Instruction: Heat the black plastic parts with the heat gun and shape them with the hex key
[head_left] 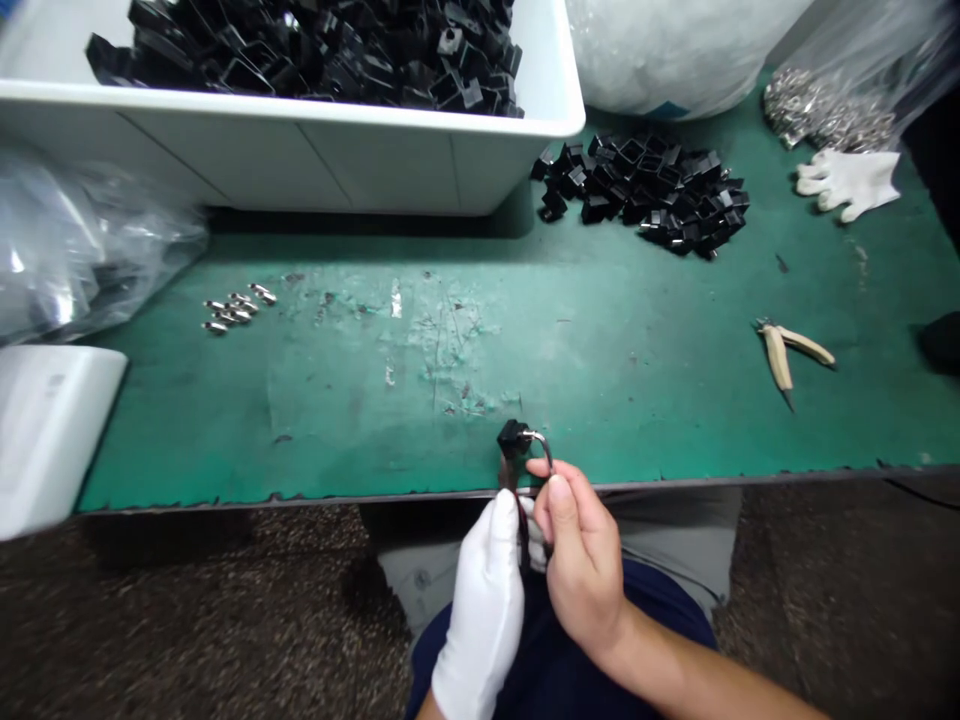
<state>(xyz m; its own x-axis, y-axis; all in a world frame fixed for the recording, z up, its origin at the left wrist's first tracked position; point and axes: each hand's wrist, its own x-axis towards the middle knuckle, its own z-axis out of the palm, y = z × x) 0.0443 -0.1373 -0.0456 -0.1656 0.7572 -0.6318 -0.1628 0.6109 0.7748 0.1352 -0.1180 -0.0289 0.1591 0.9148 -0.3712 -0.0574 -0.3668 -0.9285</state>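
Observation:
My left hand (484,595), in a white glove, is closed around a dark, narrow object (510,475) whose kind I cannot make out. At its top end, just over the table's front edge, sits a small black plastic block (513,438). My bare right hand (581,555) pinches a thin, dark curved piece (548,452), a cord or a bent rod, between thumb and forefinger. Its silvery end meets the right side of the block. The lower parts of both held things are hidden by my fingers.
A white bin (300,150) of black plastic parts stands at the back left. More black parts (652,190) are heaped beside it. Silver metal pieces (238,307) lie left; cream-handled pliers (780,360) and a white glove (847,183) lie right. Plastic bags (82,250) flank the table.

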